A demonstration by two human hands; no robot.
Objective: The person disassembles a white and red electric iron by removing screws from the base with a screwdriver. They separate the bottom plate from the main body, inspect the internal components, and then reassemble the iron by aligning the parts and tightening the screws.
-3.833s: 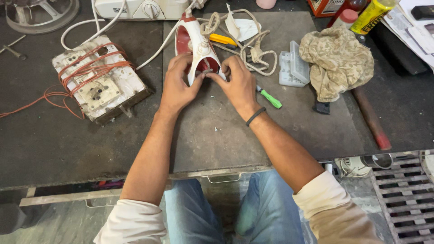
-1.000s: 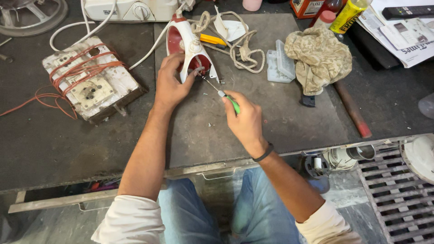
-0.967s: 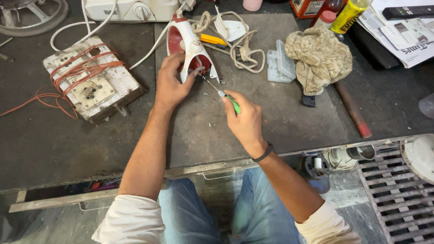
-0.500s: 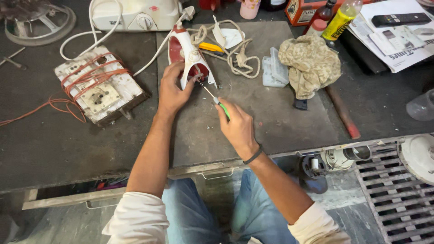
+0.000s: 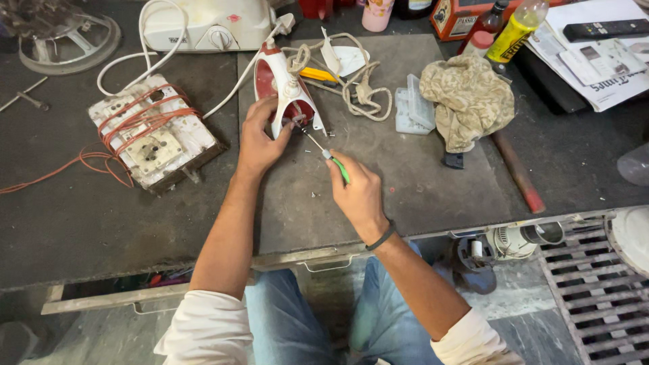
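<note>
We steadied the iron [image 5: 287,94] on the bench [image 5: 405,176] with our left hand [image 5: 260,138] wrapped round its rear end, so it could not shift. Our right hand [image 5: 358,196] gripped the screwdriver [image 5: 324,152], its tip angled up into the opening just beside the left fingers.

iron [image 5: 284,88] on workbench [image 5: 419,182], switchboard [image 5: 155,132] left, rag [image 5: 466,98] right
</note>
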